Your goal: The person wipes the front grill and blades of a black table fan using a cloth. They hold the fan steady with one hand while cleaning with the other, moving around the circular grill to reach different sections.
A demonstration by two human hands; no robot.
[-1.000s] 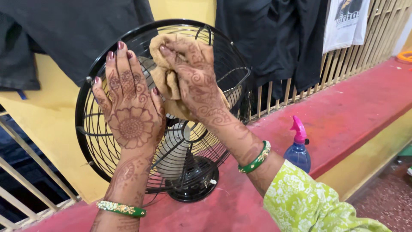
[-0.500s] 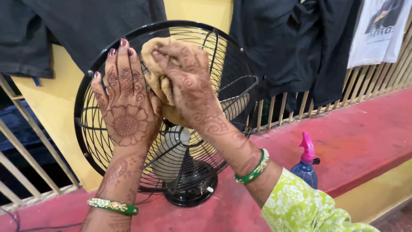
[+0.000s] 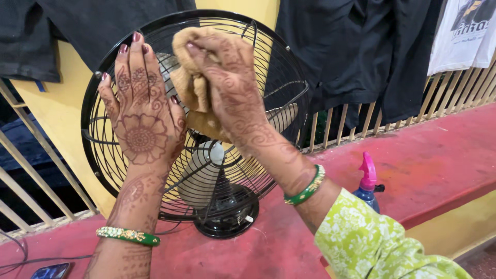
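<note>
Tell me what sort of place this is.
Likely a home balcony or terrace used for drying laundry: dark clothes hang over a slatted railing, a table fan stands on a red painted ledge, beside a yellow wall.

The left hand [image 3: 140, 116] is raised with its back to the camera, fingers straight and a little spread, palm pressed flat forward. The right hand [image 3: 232, 88] is higher, fingers curled and closed in a grip. Both forearms reach up and forward.
</note>
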